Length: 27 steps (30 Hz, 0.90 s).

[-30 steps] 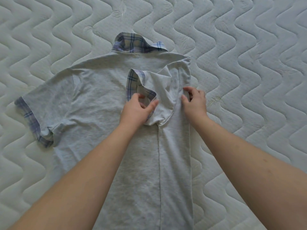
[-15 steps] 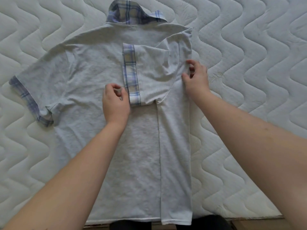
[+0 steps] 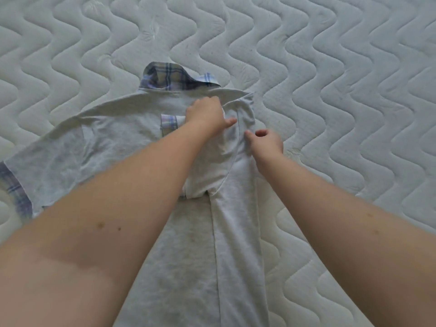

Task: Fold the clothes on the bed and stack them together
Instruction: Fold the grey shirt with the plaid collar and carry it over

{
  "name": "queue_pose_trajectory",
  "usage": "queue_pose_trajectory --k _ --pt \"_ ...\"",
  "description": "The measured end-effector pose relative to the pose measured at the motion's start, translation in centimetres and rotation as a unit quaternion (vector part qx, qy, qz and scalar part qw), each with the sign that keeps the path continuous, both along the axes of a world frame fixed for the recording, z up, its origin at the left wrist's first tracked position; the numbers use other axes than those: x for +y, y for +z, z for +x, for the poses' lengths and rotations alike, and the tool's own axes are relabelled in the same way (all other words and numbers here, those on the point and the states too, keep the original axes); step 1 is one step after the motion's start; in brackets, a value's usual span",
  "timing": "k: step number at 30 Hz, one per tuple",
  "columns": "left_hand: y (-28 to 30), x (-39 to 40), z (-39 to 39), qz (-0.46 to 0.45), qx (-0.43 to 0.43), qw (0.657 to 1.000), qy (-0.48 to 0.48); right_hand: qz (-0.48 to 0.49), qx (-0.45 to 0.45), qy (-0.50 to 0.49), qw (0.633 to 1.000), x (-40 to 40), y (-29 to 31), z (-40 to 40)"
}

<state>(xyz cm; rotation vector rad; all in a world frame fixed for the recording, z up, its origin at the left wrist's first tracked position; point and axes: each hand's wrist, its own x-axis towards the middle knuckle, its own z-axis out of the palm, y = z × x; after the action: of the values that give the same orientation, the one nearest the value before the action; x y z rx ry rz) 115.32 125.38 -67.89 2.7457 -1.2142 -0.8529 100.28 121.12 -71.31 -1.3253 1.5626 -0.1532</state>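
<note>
Grey shirt (image 3: pixel 122 147) lies back-up mid-frame on the bed (image 3: pixel 354 67), long axis top to bottom, right side folded in. Left hand (image 3: pixel 207 116) flat, pressing the tucked sleeve; right hand (image 3: pixel 266 141) loosely curled at the fold edge, pinch unclear. Unfolded sleeve (image 3: pixel 16 185) lies far left, nearer the left hand.
</note>
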Motion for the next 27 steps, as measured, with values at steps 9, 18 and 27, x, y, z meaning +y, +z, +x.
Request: queue_pose_trajectory --k 9,18,27 --pt "0.8 -3.2 1.4 -0.098 0.219 0.97 0.046 0.069 -0.082 -0.038 0.994 -1.4 0.1 -1.2" --pt "-0.4 -6.1 -0.8 -0.169 0.167 0.971 0.039 0.074 -0.13 0.023 0.989 -0.7 -0.1 -2.1" --pt "-0.1 -3.7 -0.5 -0.244 0.17 0.951 0.081 -0.006 -0.071 0.075 0.995 0.2 -0.6 -2.3"
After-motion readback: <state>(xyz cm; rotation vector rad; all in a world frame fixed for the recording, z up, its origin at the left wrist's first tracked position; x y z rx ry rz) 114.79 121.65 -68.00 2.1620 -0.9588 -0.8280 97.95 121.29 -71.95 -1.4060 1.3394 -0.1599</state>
